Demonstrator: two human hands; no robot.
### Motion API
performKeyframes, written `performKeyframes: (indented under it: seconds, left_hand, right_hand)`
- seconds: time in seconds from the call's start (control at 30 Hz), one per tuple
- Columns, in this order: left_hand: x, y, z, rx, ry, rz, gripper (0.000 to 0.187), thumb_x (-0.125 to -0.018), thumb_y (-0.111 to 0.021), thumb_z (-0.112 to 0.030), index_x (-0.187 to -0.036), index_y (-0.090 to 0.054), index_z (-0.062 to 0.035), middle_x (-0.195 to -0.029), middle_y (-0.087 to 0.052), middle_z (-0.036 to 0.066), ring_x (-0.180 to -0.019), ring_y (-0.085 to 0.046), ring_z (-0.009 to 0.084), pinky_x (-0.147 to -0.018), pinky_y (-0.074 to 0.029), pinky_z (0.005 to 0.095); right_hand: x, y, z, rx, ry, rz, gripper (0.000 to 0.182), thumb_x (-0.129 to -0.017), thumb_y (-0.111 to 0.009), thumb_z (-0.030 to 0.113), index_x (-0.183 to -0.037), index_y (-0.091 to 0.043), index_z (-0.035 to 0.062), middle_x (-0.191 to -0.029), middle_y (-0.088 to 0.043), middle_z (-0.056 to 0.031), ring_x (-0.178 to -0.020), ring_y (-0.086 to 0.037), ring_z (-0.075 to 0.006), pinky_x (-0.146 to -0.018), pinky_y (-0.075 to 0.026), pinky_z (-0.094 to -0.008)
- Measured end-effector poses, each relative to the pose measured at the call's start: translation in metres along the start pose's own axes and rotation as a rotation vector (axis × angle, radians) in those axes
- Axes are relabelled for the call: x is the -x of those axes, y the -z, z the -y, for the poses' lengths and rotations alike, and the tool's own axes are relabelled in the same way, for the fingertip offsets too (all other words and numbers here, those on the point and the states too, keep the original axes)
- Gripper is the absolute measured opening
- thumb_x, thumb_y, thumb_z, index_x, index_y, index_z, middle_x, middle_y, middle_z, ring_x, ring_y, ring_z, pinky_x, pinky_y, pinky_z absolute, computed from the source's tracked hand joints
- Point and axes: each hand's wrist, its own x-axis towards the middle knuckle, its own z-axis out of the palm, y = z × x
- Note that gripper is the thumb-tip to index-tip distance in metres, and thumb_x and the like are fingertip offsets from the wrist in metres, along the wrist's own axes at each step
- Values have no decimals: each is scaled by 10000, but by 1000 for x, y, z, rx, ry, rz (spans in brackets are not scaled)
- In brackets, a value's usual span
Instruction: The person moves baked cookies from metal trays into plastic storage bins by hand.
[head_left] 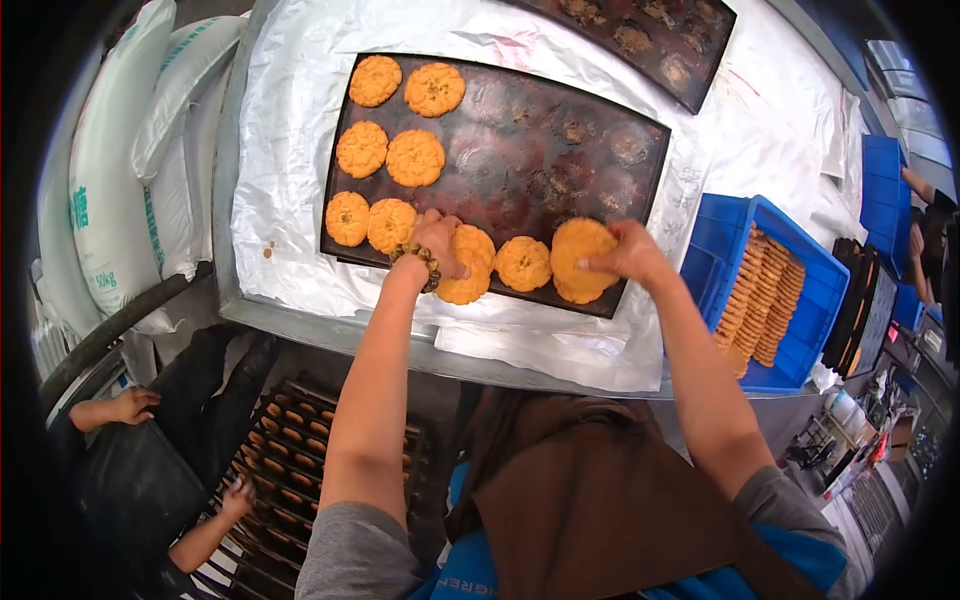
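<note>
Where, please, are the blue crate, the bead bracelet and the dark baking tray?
blue crate [712, 245]: head view, its left wall.
bead bracelet [422, 262]: head view, beads on the left wrist.
dark baking tray [560, 165]: head view, bare middle.

Table [240, 300] spans frame centre, white sheet [290, 150] over it; on sheet: dark baking tray [560, 150] centre, second tray [700, 90] top, blue crate [720, 240] right.
</note>
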Motion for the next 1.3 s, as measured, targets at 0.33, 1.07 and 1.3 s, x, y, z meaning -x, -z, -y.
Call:
performKeyframes:
  seconds: [0.33,1.07,1.3]
  left_hand:
    - [31,-24,-1,541,-84,19,880,-597,-949,-182,-1309,-457,-25,-1329,-469,174,-1214,-531,312,-1054,-457,384]
    - [15,-53,-80,468,-37,206,868,-573,-936,-332,-1271,-512,-38,-1279,-591,187,-1205,-571,348,-1030,-472,401]
    - [47,-25,-95,1000,-157,180,856,-666,-918,-248,-1354,-483,17,-1258,-631,149,-1162,-617,244,-1004,-496,352]
  right_hand:
    - [18,-58,-57,327,136,-193,744,-579,-917,391,-1088,-626,-67,-1186,-563,-263,-1128,-523,-406,-989,-455,-435]
    - [117,-36,-52,-840,-187,-271,752,-761,-867,104,-1356,-444,-78,-1211,-640,-175,-1118,-641,-258,-980,-521,-355]
    - [178,-15,1,-1249,1,-53,565,-851,-768,48,-1345,-503,-31,-1242,-642,-130,-1150,-630,-232,-1021,-502,-359]
